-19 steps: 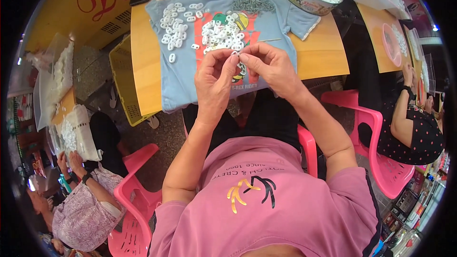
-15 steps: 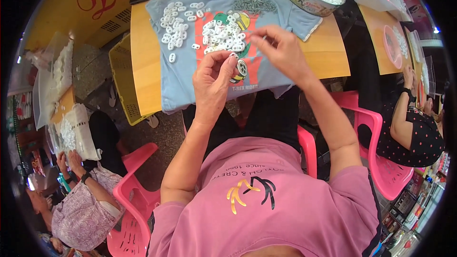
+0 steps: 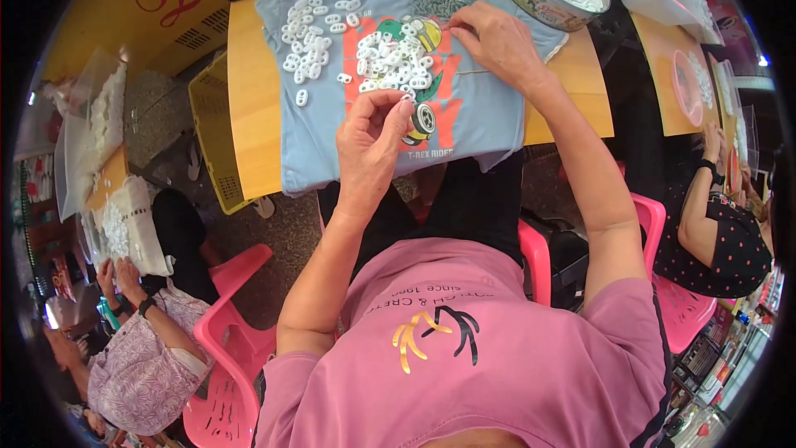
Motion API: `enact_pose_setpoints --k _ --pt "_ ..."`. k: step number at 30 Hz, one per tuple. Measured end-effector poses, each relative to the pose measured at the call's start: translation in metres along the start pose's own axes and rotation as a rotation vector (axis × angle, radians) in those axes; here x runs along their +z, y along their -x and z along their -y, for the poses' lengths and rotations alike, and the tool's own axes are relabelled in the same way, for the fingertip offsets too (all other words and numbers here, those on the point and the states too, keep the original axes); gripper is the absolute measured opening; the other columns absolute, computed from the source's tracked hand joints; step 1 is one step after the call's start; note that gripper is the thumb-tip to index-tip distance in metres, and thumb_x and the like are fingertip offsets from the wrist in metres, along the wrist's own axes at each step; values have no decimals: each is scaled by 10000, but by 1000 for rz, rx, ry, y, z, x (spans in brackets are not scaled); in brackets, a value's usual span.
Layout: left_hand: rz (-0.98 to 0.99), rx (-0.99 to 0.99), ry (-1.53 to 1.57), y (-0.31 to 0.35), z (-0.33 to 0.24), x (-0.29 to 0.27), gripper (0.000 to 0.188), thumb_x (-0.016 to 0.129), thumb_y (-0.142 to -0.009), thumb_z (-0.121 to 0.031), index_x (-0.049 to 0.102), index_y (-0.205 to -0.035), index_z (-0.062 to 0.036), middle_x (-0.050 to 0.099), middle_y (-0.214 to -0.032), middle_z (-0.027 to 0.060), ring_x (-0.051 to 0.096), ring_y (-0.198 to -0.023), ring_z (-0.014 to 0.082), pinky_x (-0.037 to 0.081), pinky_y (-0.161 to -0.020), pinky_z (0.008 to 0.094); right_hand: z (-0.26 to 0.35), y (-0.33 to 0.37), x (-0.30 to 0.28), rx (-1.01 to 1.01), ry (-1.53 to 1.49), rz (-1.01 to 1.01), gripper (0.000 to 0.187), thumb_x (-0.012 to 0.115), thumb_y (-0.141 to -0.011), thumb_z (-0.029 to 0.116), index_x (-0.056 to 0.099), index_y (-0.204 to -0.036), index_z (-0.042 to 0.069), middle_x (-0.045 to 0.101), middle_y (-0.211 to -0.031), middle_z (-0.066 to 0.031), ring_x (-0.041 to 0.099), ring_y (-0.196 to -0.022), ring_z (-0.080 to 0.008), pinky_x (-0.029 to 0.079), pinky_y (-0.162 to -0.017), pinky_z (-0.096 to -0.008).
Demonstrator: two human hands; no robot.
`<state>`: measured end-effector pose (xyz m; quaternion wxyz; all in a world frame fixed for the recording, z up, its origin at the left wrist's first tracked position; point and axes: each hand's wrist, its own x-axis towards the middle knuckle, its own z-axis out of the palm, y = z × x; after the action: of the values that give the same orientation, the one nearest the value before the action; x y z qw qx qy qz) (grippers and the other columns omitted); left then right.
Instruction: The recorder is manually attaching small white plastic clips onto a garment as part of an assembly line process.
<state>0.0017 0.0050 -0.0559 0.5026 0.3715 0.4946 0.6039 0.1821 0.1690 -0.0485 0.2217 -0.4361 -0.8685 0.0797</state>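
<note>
White piece is the small thing at the tips of the left hand, pinched between its thumb and first finger. Only a bit of it peeks out, so I can't tell which way its long side points. It is just below a heap of white oval pieces on a blue shirt, and the shirt is spread over the yellow-brown counter. The right hand is higher up and over to the right. Its thumb and first finger are close to each other, but I can't tell if they hold something. Right by those fingers is a pile of tiny gray-green bits. The pile is longer from side to side, and its middle is up and a little to the left of the right fingertips. So the right hand is much nearer to that pile, and the left hand is well below it, with the white heap mostly in between. A thin stick lies under the right hand, and a round tin of white bits is up past it.
</note>
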Motion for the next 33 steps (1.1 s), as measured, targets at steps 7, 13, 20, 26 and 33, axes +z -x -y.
enact_pose_setpoints --k 7,13,20,26,33 --pt "5 -1 -18 0 0 -2 140 631 -930 -76 603 -1029 20 621 -879 15 571 -749 49 502 -664 208 0 -11 -10 -3 20 183 186 627 -852 215 673 -924 50 661 -915 -123 631 -873 -324 492 -761 -409" --pt "23 -36 -1 0 -3 -2 148 632 -929 -75 602 -1033 25 624 -886 21 575 -749 55 507 -664 215 0 -19 -14 -61 44 231 204 617 -833 208 648 -882 13 658 -889 -152 627 -864 -343 488 -754 -422" --pt "58 -88 134 -1 -4 -9 148 635 -931 -110 605 -1020 5 652 -880 50 596 -741 77 501 -647 215 7 -16 -19 -97 -8 229 211 597 -794 181 614 -858 -20 641 -806 -183 624 -779 -345 494 -722 -405" --pt "41 -182 371 -1 -4 -13 147 645 -923 -118 599 -1015 -13 667 -890 69 612 -746 107 489 -664 229 24 7 -24 77 -527 151 170 612 -875 102 646 -998 -10 649 -822 -64 601 -718 -109 487 -659 -258" --pt "95 -189 484 2 -9 -9 128 643 -920 -107 596 -996 -16 657 -896 71 602 -743 110 486 -682 231 77 49 -30 225 -1069 221 251 613 -941 107 623 -1136 -51 654 -899 -49 598 -726 -84 495 -676 -226"
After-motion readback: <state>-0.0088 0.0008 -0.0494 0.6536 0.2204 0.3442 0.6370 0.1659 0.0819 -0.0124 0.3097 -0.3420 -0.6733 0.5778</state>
